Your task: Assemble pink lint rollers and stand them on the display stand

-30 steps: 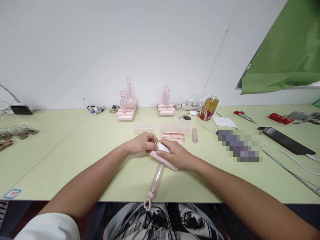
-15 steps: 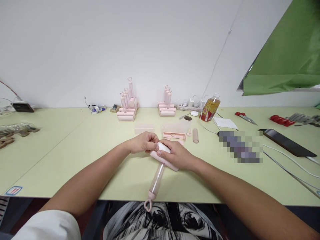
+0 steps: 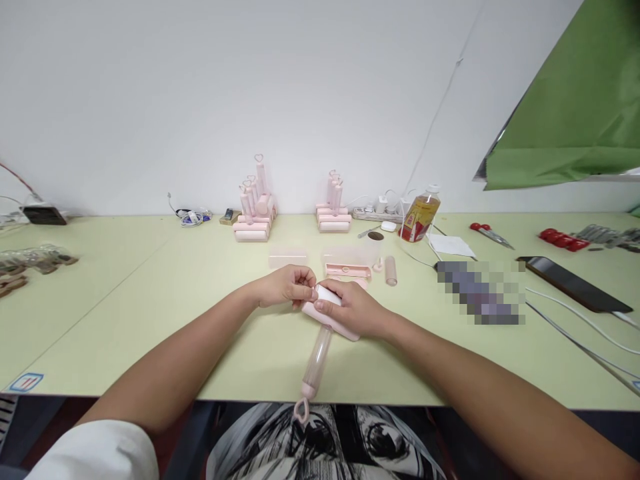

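Observation:
A pale pink lint roller (image 3: 317, 357) with a white roll and a clear handle lies slanted in front of me, its heart-shaped ring over the table's front edge. Wrapped round the right part of its head is my right hand (image 3: 355, 308), thumb across the front of the roll. My left hand (image 3: 290, 287) is closed, finger and thumb pinching at the roll's left end; the exact spot is hidden by the fingers. Just beyond the hands lie an open pink case part (image 3: 349, 271), a clear cover (image 3: 289, 257), a small pink heart ring piece (image 3: 379, 264) and a pinkish tube (image 3: 391, 271).
Pink lint rollers stand in two groups, a left stack (image 3: 253, 230) and a right stack (image 3: 334, 225), by the wall. To the right are a drink bottle (image 3: 420, 217), a power strip (image 3: 377, 215), a white paper (image 3: 453, 246), a dark tablet (image 3: 573, 285) and loose cables.
The lint roller's handle has swung slightly to the right, and its head has shifted a little the same way. Both hands keep nearly the same place and grip.

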A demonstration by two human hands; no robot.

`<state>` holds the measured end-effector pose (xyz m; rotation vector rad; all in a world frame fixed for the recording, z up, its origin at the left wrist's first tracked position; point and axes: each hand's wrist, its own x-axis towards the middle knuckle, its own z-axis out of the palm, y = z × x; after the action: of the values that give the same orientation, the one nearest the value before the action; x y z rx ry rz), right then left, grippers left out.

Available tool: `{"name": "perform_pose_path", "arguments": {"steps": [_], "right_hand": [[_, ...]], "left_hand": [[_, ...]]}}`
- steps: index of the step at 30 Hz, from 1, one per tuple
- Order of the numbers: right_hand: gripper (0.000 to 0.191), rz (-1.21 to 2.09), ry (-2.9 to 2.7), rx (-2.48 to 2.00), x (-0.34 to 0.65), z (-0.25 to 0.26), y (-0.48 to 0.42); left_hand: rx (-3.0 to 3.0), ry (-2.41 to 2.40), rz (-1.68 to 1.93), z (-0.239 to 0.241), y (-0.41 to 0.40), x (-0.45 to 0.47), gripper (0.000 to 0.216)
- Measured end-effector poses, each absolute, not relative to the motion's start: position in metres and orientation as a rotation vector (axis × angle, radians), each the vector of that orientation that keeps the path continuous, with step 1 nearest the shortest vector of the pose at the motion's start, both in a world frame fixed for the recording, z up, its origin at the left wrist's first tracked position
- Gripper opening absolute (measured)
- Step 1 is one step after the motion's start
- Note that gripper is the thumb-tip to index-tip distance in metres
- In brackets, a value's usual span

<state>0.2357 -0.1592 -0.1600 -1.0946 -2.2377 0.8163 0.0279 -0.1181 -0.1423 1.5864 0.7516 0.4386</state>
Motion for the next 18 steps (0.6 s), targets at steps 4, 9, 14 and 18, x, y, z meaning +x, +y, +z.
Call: {"name": "perform_pose_path", "arguments": {"steps": [4,9,14,18], "right_hand": [[0.032,0.8,-2.256,-1.107,0.2358,-0.1612,-0.1592],[0.032,0.783,-2.257,-1.117,0.236,-0.1628,-0.1587],[0.032,0.802,-2.271,-1.106,0.2341,-0.1609,-0.16],[0.034,0.827,-2.274,-1.047,0.2332,-0.1608,-0.161]], "left_hand": [[1.583,0.753,0.427,-0.1439,-0.1185,0.0241,0.026],[1.593,0.758,0.43,-0.1433,-0.1189,0.0225,0.024],[1.616,0.771,0.398,-0.1374,-0.12,0.0238,0.019],[1.638,0.757,0.355,-0.1341,-0.1192,0.0239,0.019]]}}
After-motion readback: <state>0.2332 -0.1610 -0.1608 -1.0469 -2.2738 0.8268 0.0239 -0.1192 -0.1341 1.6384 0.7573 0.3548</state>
